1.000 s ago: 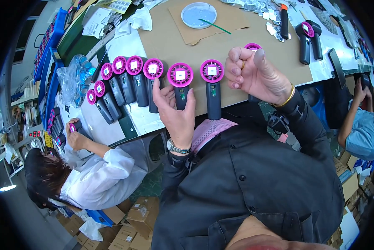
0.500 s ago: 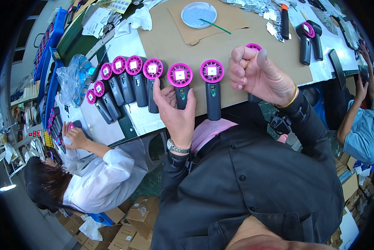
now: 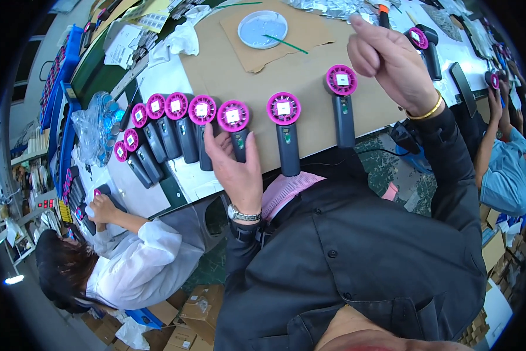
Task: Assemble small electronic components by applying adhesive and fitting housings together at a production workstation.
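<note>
My left hand [image 3: 237,169] is around the dark grey handle of a handheld fan [image 3: 239,146], with thumb and fingers on opposite sides. This fan has a round magenta grille with a white square at its centre. To its right lies a second fan [image 3: 288,149], and a third fan [image 3: 345,123] is farther right, near my right hand. My right hand [image 3: 397,67] is raised over the table's right part, its fingers curled and pressed together. Whatever it may hold is too small or hidden to make out.
More fans [image 3: 184,137] lie in a row at left. A white dish of clear stuff [image 3: 263,17] with a green stick [image 3: 286,44] stands on cardboard [image 3: 318,38]. A co-worker [image 3: 131,266] sits at left; another person [image 3: 506,175] is at right. A plastic bag [image 3: 90,131] lies at far left.
My right hand has moved up and right, off the rightmost fan, which now shows fully. My left hand stays at its fan. The whole view has shifted slightly.
</note>
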Available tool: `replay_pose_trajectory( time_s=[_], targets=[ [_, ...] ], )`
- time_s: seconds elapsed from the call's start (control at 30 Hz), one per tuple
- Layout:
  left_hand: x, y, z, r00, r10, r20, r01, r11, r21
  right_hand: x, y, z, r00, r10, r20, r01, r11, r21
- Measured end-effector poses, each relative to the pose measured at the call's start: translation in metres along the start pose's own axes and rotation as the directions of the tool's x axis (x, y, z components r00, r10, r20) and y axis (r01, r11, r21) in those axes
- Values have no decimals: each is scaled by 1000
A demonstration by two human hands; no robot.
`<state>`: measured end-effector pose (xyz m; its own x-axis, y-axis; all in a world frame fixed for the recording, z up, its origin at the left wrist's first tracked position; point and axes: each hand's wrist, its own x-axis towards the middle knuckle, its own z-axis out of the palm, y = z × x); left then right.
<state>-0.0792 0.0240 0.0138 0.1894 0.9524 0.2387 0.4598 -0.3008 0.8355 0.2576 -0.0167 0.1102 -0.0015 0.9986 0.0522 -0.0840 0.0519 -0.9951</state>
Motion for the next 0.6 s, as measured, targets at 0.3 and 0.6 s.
replay_pose_trajectory(
  time_s=[0.3, 0.6],
  targets=[
    [2, 3, -6, 982, 114, -152, -118, 993, -17, -7, 38, 21, 955, -181, 234, -54, 669, 741],
    [3, 5, -4, 978, 173, -116, -171, 985, 30, -17, 64, 37, 856, -371, 359, -179, 439, 880]
  ],
)
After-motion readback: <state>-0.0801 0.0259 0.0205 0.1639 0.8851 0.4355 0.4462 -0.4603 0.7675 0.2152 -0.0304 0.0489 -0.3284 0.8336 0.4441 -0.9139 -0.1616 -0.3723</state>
